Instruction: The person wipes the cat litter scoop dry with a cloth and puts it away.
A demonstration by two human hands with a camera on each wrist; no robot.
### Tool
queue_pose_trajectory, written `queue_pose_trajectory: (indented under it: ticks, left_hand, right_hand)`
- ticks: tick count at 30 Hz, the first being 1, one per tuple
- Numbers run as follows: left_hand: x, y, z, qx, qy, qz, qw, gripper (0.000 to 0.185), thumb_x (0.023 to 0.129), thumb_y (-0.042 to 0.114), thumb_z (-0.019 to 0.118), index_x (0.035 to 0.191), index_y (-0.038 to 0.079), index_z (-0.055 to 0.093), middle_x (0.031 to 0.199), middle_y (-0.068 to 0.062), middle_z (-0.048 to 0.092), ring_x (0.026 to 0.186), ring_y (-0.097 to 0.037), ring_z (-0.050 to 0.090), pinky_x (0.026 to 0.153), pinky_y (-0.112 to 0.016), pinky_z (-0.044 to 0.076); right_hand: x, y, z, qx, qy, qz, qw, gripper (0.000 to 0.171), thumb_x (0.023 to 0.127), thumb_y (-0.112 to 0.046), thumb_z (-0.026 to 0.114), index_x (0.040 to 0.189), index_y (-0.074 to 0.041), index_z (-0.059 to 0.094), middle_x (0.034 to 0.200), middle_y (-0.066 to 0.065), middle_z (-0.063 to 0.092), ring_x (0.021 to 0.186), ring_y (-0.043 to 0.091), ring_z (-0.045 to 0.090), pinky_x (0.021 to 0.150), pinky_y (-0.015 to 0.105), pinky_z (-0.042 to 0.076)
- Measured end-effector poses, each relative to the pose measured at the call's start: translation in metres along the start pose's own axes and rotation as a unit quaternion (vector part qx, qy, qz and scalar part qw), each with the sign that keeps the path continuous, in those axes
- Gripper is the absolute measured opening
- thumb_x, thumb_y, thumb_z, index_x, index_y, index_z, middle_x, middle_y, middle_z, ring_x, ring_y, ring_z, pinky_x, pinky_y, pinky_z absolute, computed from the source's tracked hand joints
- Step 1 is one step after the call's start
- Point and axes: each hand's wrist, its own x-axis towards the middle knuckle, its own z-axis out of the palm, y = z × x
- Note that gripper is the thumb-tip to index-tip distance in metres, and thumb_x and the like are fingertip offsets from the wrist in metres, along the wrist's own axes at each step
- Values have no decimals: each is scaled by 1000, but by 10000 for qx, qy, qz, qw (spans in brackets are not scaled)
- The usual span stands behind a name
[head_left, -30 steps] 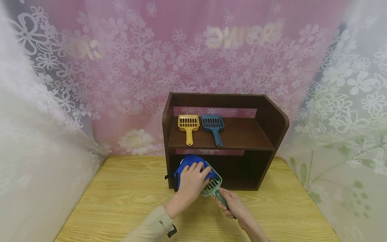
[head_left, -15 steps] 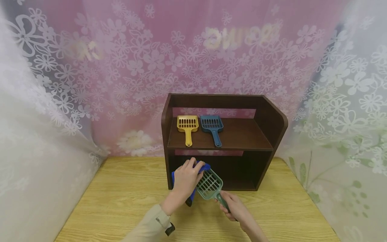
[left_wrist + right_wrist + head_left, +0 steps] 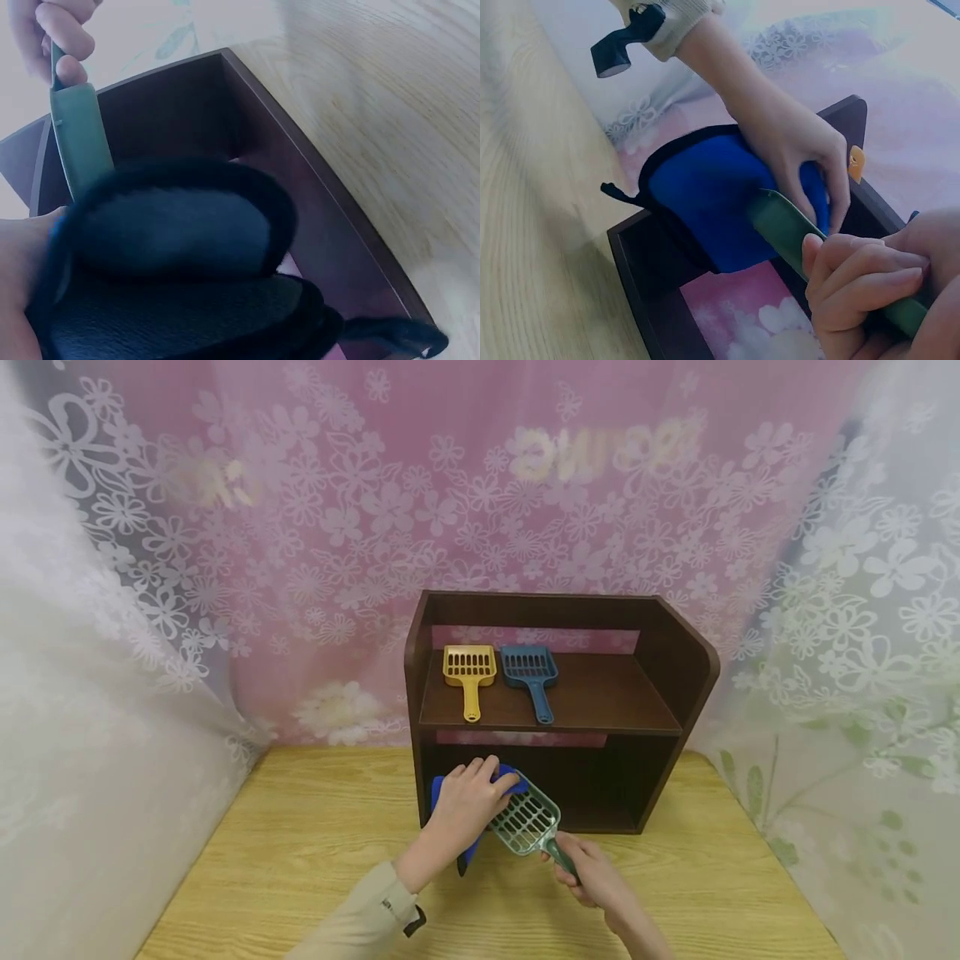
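Note:
My right hand [image 3: 592,872] grips the handle of a green slotted litter scoop [image 3: 534,820], its head tilted up and left in front of the shelf's lower compartment. Over the scoop's far-left edge, my left hand [image 3: 467,802] pinches a blue cloth [image 3: 705,187] with black edging and a small loop. The cloth hangs down below that hand and hides part of the scoop's head. In the left wrist view, the dark folded cloth [image 3: 180,232] fills the lower middle, with the scoop's side [image 3: 81,139] behind it.
A dark brown two-tier shelf [image 3: 555,727] stands on the wood-grain table [image 3: 315,860]. On its upper tier lie a yellow litter scoop [image 3: 470,681] and a blue litter scoop [image 3: 531,681]. Flowered curtains [image 3: 360,527] surround the table.
My left hand has drawn the cloth down and left along the scoop, baring more of its slots. The scoop has shifted slightly; my right hand keeps its hold.

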Motion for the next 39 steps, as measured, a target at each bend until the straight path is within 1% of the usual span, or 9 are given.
queue_pose_trajectory:
  ticks: [6, 12, 15, 18, 22, 24, 27, 32, 39]
  left_hand:
    - [-5, -5, -5, 101, -150, 442, 9989, 22, 88, 35, 81, 107, 27, 76, 92, -1, 61, 77, -13, 62, 57, -23, 45]
    - [-14, -9, -8, 182, -220, 700, 9971, 22, 89, 39, 78, 108, 29, 76, 97, -1, 65, 82, -13, 64, 61, -25, 49]
    - [-17, -9, -8, 160, -243, 687, 9972, 23, 88, 41, 79, 106, 28, 76, 99, 0, 66, 84, -13, 64, 65, -26, 49]
    - [-18, -6, -7, 103, -212, 625, 9978, 22, 88, 41, 80, 101, 24, 75, 96, 1, 65, 83, -13, 62, 65, -26, 46]
    - [-16, 1, -5, -27, -137, 434, 9990, 21, 89, 39, 78, 94, 19, 76, 89, 2, 62, 78, -11, 59, 63, -25, 40]
    - [-15, 5, -4, -69, -122, 331, 9994, 20, 90, 38, 78, 92, 19, 76, 88, 3, 62, 77, -11, 60, 62, -24, 40]
    - [-13, 10, -3, -70, -190, 273, 9994, 19, 88, 37, 79, 91, 18, 76, 89, 3, 64, 78, -10, 62, 63, -23, 42]
    - [-11, 16, -4, -49, -415, 350, 9985, 22, 84, 39, 83, 92, 19, 77, 92, 4, 66, 81, -9, 63, 65, -23, 45]
    - [-10, 19, -10, -292, -494, 237, 9981, 23, 89, 43, 78, 96, 21, 77, 95, 6, 67, 84, -9, 64, 67, -24, 46]
  right_hand:
    - [0, -1, -8, -81, -17, -42, 10000, 47, 112, -34, 34, 107, 3, 62, 63, -7, 40, 44, 1, 27, 41, 15, 23]
    - [-1, -3, -17, -66, 419, -25, 9991, 51, 111, -37, 36, 115, 7, 60, 63, -5, 40, 44, 2, 25, 42, 16, 22]
    - [0, -2, -17, -142, 440, 19, 9989, 51, 111, -39, 37, 116, 7, 60, 64, -5, 40, 45, 3, 25, 43, 16, 22]
    - [0, -2, -14, -124, 454, 33, 9989, 50, 111, -38, 38, 115, 6, 60, 63, -5, 41, 46, 3, 26, 43, 16, 23]
    - [1, -1, -9, -87, 548, 20, 9985, 48, 111, -36, 38, 113, 6, 61, 62, -5, 41, 45, 3, 26, 42, 16, 23]
    - [1, -1, -7, -93, 595, 4, 9982, 48, 111, -35, 38, 112, 6, 61, 62, -4, 42, 44, 4, 26, 42, 16, 22]
    - [1, -2, -6, -90, 644, -26, 9979, 48, 111, -35, 39, 112, 7, 62, 62, -4, 42, 44, 4, 25, 42, 17, 22]
    - [3, -4, -4, -115, 757, -10, 9971, 48, 111, -34, 39, 111, 7, 62, 62, -4, 42, 45, 5, 26, 42, 17, 22]
    - [8, -2, 0, -140, 897, 0, 9959, 45, 111, -32, 37, 110, 5, 63, 62, -4, 42, 45, 5, 28, 41, 18, 23]
